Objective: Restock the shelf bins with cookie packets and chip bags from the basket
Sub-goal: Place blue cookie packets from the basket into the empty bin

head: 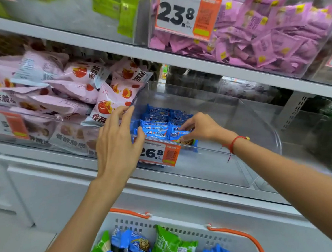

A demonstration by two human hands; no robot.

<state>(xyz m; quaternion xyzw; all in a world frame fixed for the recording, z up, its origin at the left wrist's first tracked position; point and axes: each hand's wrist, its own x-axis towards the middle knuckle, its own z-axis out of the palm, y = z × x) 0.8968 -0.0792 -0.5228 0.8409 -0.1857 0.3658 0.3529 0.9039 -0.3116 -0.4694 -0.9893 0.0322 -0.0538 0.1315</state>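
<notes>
I see the blue cookie packets [161,124] heaped at the left front of a clear shelf bin [256,122], behind its 26.8 price tag [158,152]. My right hand [197,127] reaches in over the front wall, fingers curled, pinching one packet on the pile. My left hand [118,141] is spread, its straight fingers resting against the bin's left front corner. The neighbouring bin to the left holds pink snack bags [68,88]. Below, the white basket [204,236] with orange handles carries more blue packets and green chip bags [170,243].
</notes>
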